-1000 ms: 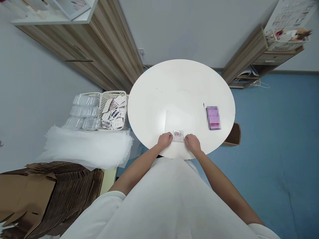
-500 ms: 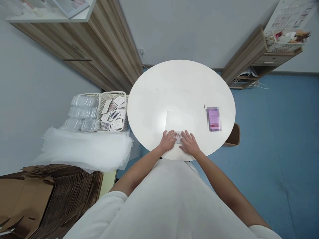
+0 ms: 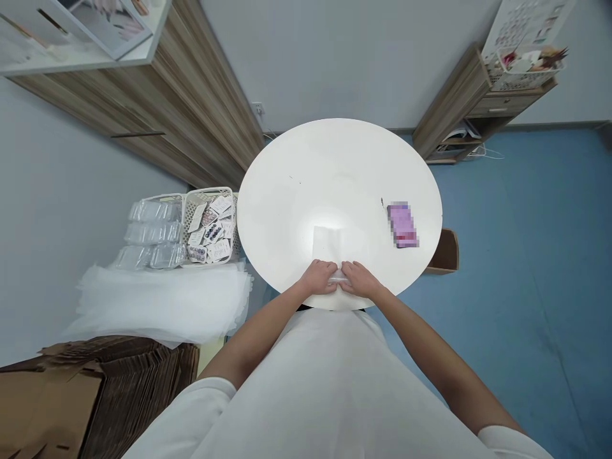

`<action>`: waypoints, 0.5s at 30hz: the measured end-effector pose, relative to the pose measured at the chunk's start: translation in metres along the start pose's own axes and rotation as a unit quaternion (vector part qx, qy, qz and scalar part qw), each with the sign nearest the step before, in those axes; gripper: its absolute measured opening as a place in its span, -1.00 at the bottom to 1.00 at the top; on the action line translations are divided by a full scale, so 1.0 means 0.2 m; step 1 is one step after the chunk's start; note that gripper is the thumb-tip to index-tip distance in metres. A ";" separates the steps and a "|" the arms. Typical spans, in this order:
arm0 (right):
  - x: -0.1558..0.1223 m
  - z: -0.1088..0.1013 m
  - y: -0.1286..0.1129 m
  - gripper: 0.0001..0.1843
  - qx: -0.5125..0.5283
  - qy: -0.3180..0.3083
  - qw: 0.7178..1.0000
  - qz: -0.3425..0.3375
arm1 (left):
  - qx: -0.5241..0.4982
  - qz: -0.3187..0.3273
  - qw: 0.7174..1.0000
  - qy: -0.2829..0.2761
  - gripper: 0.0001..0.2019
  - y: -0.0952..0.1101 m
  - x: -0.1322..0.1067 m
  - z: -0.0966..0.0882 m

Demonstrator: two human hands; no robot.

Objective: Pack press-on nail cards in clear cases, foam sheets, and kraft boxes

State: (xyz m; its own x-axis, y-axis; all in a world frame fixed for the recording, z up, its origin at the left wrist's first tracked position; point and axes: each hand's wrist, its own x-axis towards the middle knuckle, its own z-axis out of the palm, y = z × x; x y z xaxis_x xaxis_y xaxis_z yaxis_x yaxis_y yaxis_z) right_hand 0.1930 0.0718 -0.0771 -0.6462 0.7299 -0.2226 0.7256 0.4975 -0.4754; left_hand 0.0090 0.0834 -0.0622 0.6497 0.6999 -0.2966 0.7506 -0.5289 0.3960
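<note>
Both left grip (image 3: 321, 278) and right grip (image 3: 358, 279) curl closed on the pack (image 3: 338, 276) between; uneven pressure could skew the film (image 3: 325, 242) beyond.

I can't see much of the clear pack (image 3: 338, 276), since the left hand (image 3: 319, 278) and right hand (image 3: 358, 279) hide its ends. The purple thing (image 3: 403, 225) is all blurry squares (I can't tell what's on it). The words on the cards (image 3: 218, 250) are too tiny for me to read. The table (image 3: 339, 162) hides part of a brown box (image 3: 444, 253). My picture's edges chop off the cardboard pile (image 3: 52, 408) and the photo frame (image 3: 108, 25).
</note>
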 end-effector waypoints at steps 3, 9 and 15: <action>-0.05 -0.04 -0.03 -0.72 0.025 0.007 0.999 0.024 | -0.036 -0.006 0.999 -0.041 -0.70 0.01 -0.01 -0.04; -0.01 -0.11 -0.01 -0.67 0.026 0.096 0.991 0.086 | -0.117 -0.082 0.990 -0.020 -0.68 -0.03 0.03 -0.08; 0.12 -0.07 0.04 -0.63 -0.017 0.102 0.980 0.171 | -0.131 -0.168 0.976 -0.045 -0.67 -0.11 0.13 -0.09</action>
State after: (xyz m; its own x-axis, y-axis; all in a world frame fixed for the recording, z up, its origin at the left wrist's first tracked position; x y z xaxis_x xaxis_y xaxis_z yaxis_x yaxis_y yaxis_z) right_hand 0.1858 0.1002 -0.0740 -0.3053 0.9335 -0.1883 0.9017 0.2199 -0.3722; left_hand 0.0073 0.1225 -0.0645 0.3882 0.7616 -0.5188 0.8743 -0.1265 0.4686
